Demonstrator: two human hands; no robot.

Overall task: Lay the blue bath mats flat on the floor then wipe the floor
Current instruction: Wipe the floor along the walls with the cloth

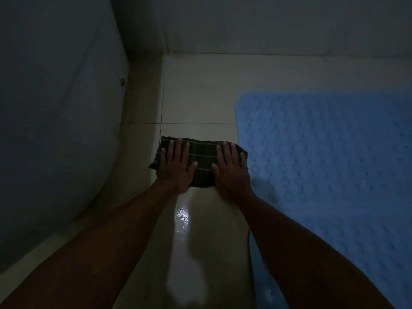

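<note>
In dim light, both hands press flat on a dark plaid cloth [201,162] lying on the pale tiled floor [196,94] near the middle of the view. The left hand [176,165] covers the cloth's nine o'clock half, fingers straight and spread, thumb pointing toward three o'clock; the right hand [230,169] covers the three o'clock half in the same way, fingers straight, thumb angled toward the left one. Neither hand curls around the fabric; the palms and fingers simply bear down on it. The cloth's three o'clock edge lies just over or against the edge of the blue bath mat [334,157], which lies flat on the floor and fills the view from two to five o'clock, its surface dimpled and dotted with small holes. At six o'clock from the cloth, between the forearms, a wet glint [182,217] shines on the tile. A large white curved fixture [55,108] fills the nine o'clock side, and a wall [267,23] runs along twelve o'clock.
</note>
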